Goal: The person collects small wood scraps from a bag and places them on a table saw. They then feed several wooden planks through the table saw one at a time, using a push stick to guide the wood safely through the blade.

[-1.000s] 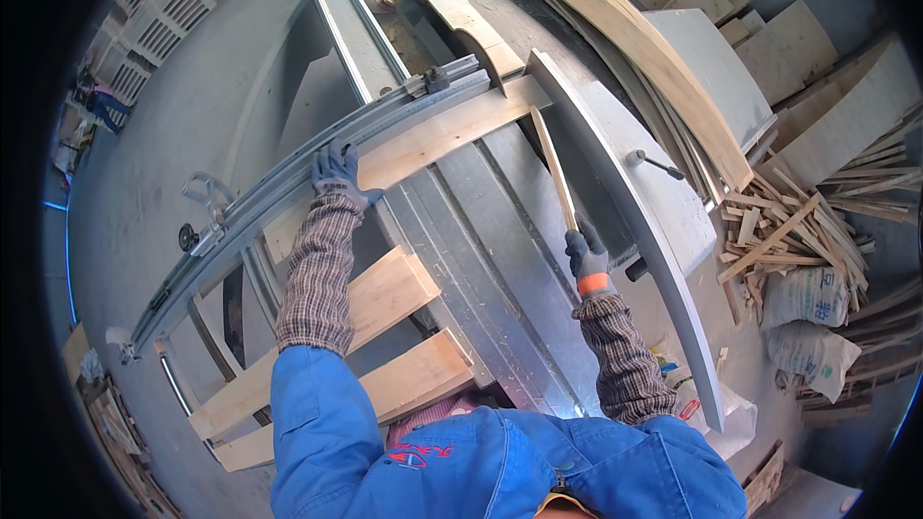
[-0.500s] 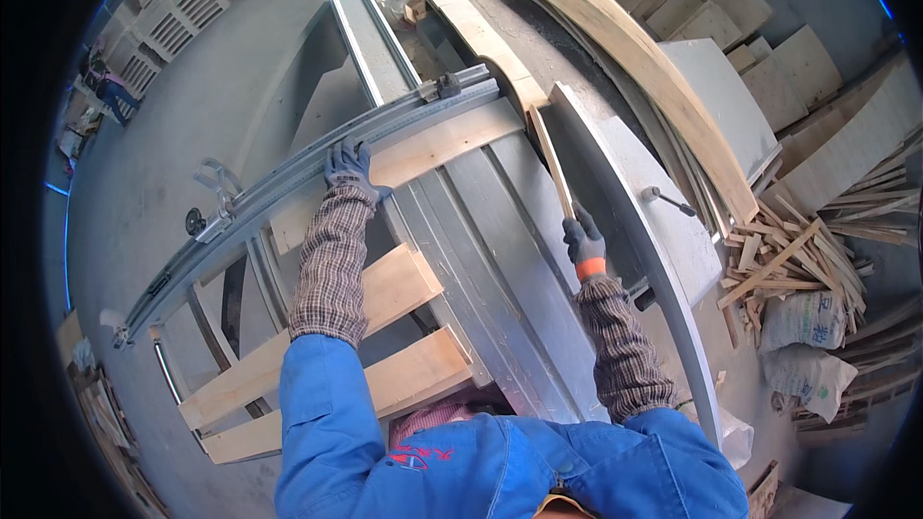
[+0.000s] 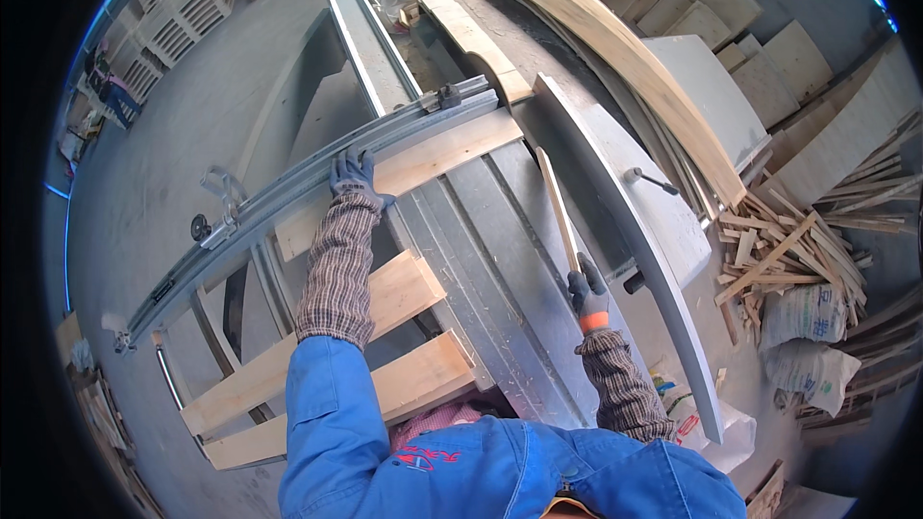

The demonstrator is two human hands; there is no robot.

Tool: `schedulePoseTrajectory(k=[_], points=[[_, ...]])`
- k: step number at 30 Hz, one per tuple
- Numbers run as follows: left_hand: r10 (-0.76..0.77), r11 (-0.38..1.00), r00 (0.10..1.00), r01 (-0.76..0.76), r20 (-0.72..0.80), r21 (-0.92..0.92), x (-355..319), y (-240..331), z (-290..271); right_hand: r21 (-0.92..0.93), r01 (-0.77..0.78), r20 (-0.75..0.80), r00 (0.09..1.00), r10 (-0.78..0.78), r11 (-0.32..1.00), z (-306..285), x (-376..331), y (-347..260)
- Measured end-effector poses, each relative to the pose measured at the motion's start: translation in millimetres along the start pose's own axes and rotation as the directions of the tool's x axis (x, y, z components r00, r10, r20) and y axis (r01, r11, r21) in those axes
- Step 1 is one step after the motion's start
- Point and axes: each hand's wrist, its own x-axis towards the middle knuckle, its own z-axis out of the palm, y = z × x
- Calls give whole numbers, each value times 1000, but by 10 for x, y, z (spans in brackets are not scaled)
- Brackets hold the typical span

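Observation:
My left hand (image 3: pixel 358 178), in a grey glove, lies across a pale wooden board (image 3: pixel 447 151). Its fingers reach to the metal fence (image 3: pixel 317 165) and its thumb spreads along the board's near edge, holding the board against the fence. In my right hand (image 3: pixel 587 294), also gloved with an orange cuff, is a thin wooden stick (image 3: pixel 558 200). The stick points away from me over the grey saw table (image 3: pixel 505 231), its far tip short of the board's right end. The fingers are wrapped around its near end.
Two more boards (image 3: pixel 404 293) lie on the frame at left. Right of the stick runs a long metal guide (image 3: pixel 625 221). Curved planks (image 3: pixel 635 67) rest beyond it, with scrap strips (image 3: pixel 798 259) and sacks (image 3: pixel 808 375) on the floor. A person (image 3: pixel 115 96) stands far left.
My right hand has drawn back toward me with the stick, whose tip has come away from the far wood by the board's end. My left hand stays on the board.

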Motion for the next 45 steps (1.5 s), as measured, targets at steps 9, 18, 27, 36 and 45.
schedulePoseTrajectory(k=[9,18,27,36,45], points=[[-206,876,873,-37,-442,-480,-598,-59,850,28,37,-43,998,-35,999,-423,-377,257],[-53,-848,705,342,707,-405,-1076,-822,2332,-19,30,-9,999,-31,999,-738,-451,364],[-108,-973,746,55,657,-223,-866,-431,2436,-32,4,14,1000,-3,999,-867,-514,381],[-53,-943,740,185,670,-278,-435,-110,2617,-25,-11,-10,1000,11,1000,-740,-286,139],[-201,864,957,73,-208,-499,-991,100,1215,11,-35,-25,999,36,999,-589,25,44]])
